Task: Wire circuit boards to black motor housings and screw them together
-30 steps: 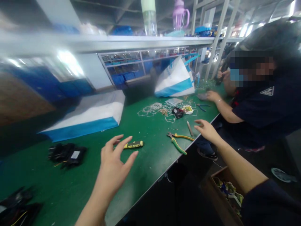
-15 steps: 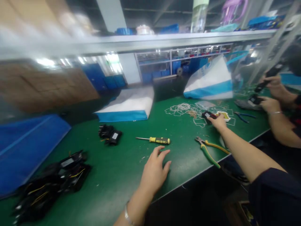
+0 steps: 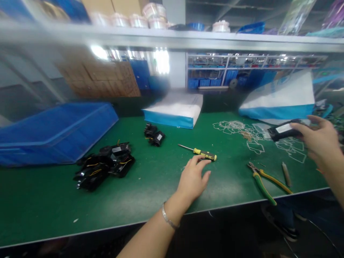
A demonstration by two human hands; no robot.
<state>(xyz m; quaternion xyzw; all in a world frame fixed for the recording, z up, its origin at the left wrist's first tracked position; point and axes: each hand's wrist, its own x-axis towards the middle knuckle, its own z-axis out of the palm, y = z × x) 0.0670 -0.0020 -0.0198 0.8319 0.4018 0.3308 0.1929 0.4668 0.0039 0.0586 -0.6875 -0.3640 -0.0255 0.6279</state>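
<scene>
- Right hand [image 3: 324, 141] clamped on a black part [image 3: 285, 135], at the green bench's [image 3: 156, 188] right, near tangled wire loops [image 3: 236, 125]; a loop might snag if the part dips low.
- Left hand [image 3: 191, 179], fingers apart, beside the screwdriver [image 3: 206, 154], contact unclear; a careless sweep could set it rolling.
- White label [image 3: 284, 128] on the part: any print too blurred to read.

No legible text. White label [image 3: 284, 128] on black part [image 3: 286, 135] at right, marks on far-left cardboard [image 3: 104, 79]: too blurred.
</scene>
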